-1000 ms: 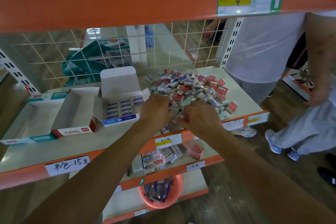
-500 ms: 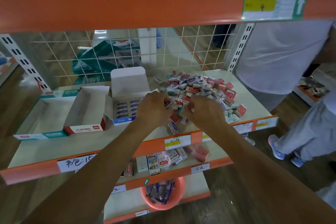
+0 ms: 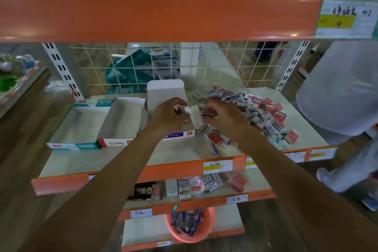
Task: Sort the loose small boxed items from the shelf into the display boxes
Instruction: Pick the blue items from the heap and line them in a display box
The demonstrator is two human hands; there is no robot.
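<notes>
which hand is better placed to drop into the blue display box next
Left, probably. The left hand grips small boxes directly above the blue-fronted display box; the right hand pinches one beside the loose pile, farther off.

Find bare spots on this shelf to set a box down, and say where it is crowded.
Bare shelf runs along the front, between the orange lip and the teal box, red box and blue box. Crowded: the right side under the pile of small boxes, and where the left hand and right hand hover.
</notes>
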